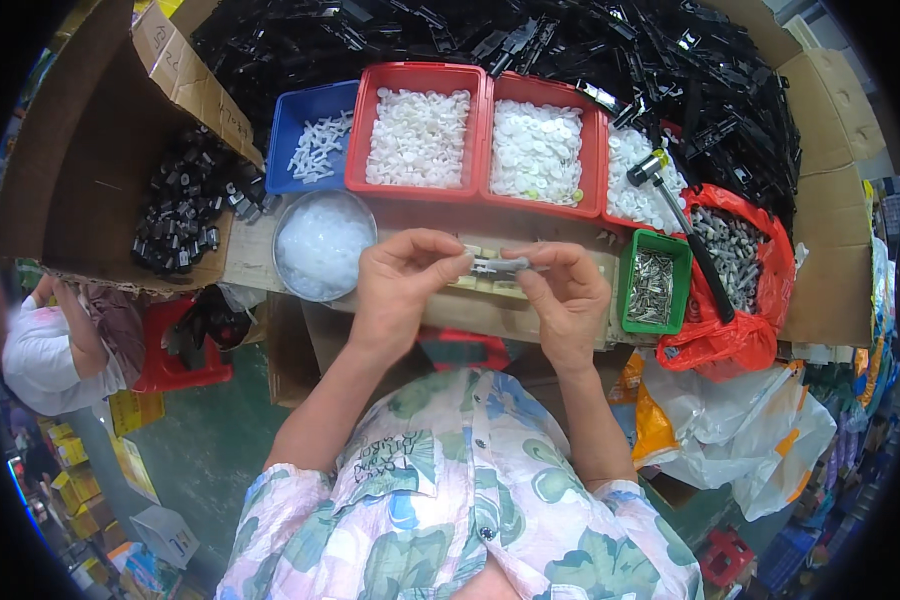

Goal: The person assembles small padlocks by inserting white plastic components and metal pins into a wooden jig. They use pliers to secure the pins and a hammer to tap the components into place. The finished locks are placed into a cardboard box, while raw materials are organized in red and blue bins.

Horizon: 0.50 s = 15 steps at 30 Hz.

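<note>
In front of my chest, both hands hold a small, slim grey-and-white part [502, 265] by its ends. My left hand [395, 290] pinches the left end between thumb and fingers. The right end is pinched by my right hand [570, 305]. Fingertips hide part of it, so its exact kind does not show. Just below and behind it, a cream-coloured block fixture [505, 288] rests on the bench, partly covered by the hands. A round bowl [277, 250] of clear whitish stuff stands beside my left hand. Close to my right hand is a green tray [626, 285] of small metal pins.
A blue bin [278, 150] and red bins [360, 135] of small white parts line the back. A hammer [697, 238] leans on a red plastic bag [705, 345] of grey parts. Black parts [530, 45] pile behind; a cardboard box [70, 160] stands left. Another person [55, 350] sits far left.
</note>
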Available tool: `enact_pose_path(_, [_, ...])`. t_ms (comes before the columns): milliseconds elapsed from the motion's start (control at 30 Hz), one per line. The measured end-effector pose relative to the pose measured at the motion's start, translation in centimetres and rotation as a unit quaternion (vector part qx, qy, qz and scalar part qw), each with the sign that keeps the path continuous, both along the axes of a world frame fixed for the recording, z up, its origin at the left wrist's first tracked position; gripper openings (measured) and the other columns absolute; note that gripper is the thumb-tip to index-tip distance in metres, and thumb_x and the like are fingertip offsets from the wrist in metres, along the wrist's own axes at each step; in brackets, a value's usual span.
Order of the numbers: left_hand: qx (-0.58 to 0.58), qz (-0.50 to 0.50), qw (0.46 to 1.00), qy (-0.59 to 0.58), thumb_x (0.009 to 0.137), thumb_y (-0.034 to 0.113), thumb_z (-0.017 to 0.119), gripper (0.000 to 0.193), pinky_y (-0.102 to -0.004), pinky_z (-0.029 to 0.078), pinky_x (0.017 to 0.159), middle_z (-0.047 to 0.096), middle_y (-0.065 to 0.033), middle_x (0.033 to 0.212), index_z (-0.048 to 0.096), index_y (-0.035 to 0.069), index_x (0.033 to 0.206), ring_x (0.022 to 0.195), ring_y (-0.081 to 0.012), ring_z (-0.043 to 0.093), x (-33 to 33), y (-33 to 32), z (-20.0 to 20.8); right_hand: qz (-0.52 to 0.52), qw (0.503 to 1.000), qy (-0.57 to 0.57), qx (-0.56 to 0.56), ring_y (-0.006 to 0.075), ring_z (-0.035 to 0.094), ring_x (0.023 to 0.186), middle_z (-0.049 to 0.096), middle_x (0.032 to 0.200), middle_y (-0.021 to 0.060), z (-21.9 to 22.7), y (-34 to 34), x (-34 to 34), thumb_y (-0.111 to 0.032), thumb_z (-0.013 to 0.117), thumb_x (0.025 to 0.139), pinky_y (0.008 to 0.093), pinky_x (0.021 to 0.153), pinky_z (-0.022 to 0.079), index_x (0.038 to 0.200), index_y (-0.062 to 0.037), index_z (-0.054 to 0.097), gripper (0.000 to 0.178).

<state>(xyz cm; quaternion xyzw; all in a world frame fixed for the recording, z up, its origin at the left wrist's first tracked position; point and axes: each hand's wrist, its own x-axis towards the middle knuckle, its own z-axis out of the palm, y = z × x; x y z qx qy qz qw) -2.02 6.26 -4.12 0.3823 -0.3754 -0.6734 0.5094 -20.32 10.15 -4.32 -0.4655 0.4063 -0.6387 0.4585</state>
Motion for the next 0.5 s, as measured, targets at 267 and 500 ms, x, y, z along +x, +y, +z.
enact_pose_path(267, [-0.043,-0.014,0.999,-0.016,0.081,-0.010,0.076,0.020,-0.0264,0.056,0.082,0.071,-0.0076,0.096,0.071,0.001,0.098,0.088,-0.0129,0.068,-0.9,0.1,-0.4,0.007,0.995,0.030,0.091,0.0115,0.066,0.091,0.069,0.097,0.0066,0.5,0.1,-1.4,-0.005,0.066,0.096,0.0251,0.080,0.052,0.107,0.0019,0.065,0.013])
enact_pose_path(500, [-0.143,-0.079,0.964,-0.211,0.077,-0.002,0.080,0.035,-0.0299,0.053,0.086,0.070,-0.0078,0.108,0.072,0.001,0.111,0.100,-0.0169,0.064,-1.0,-0.5,0.0,0.040,0.983,0.016,0.179,0.0076,0.065,0.080,0.068,0.090,0.0024,-0.2,0.2,-3.7,-0.012,0.067,0.098,0.0226,0.072,0.051,0.103,0.0015,0.064,0.014])
